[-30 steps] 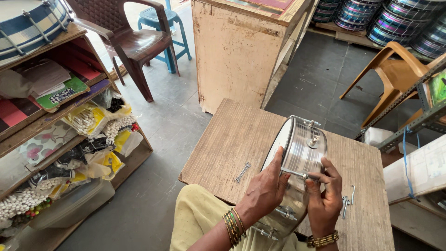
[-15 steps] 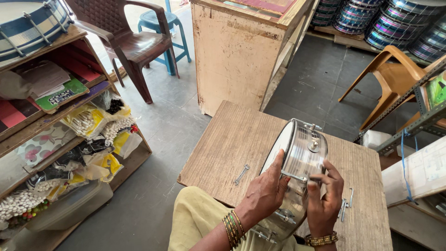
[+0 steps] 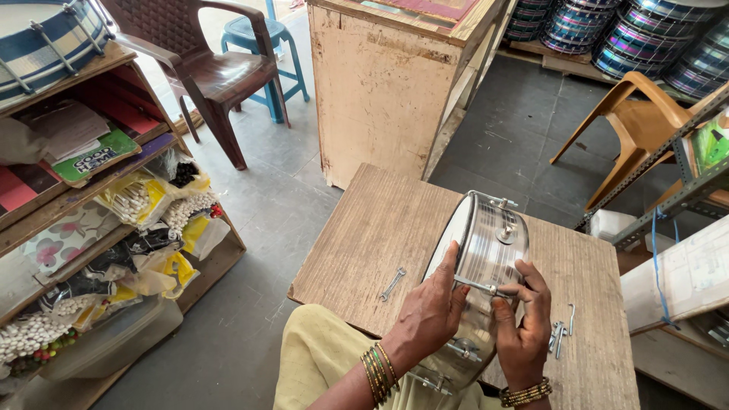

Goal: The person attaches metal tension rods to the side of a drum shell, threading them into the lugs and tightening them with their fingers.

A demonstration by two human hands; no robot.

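A shiny metal drum shell [image 3: 490, 243] stands on edge on a small wooden table [image 3: 380, 228], leaning toward my lap. My left hand [image 3: 429, 311] presses flat against the drum's left rim and holds it steady. My right hand [image 3: 524, 326] pinches a thin metal tension rod [image 3: 478, 285] that lies across the shell's side. A small metal wrench [image 3: 392, 283] lies on the table left of the drum. Several loose hook rods [image 3: 560, 334] lie on the table to the right of my right hand.
Shelves at the left hold bags [image 3: 152, 197], papers and a blue-and-white drum [image 3: 45, 42]. A brown plastic chair [image 3: 205, 68], a blue stool [image 3: 266, 38] and a wooden cabinet [image 3: 380, 91] stand beyond the table. An orange chair [image 3: 638, 121] and a metal rack [image 3: 683, 190] are at the right.
My right hand has shifted slightly on the rod at the shell's side; the drum and my left hand stay in about the same place.
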